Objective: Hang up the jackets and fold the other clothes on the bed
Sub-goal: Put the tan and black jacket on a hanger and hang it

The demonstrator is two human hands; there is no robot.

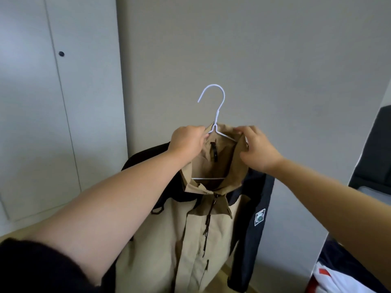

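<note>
At the centre of the frame we hold up the beige and navy zip jacket (pixel 186 240) on a thin white wire hanger (pixel 215 122). Our left hand (pixel 187 142) curls round hanger and collar, and our right hand (pixel 257 148) pinches the collar's right edge.

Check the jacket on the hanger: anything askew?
Yes: the tan collar of the jacket is bunched high around the neck of the white hanger, where the left hand and right hand grip it. Nothing looks torn.
</note>
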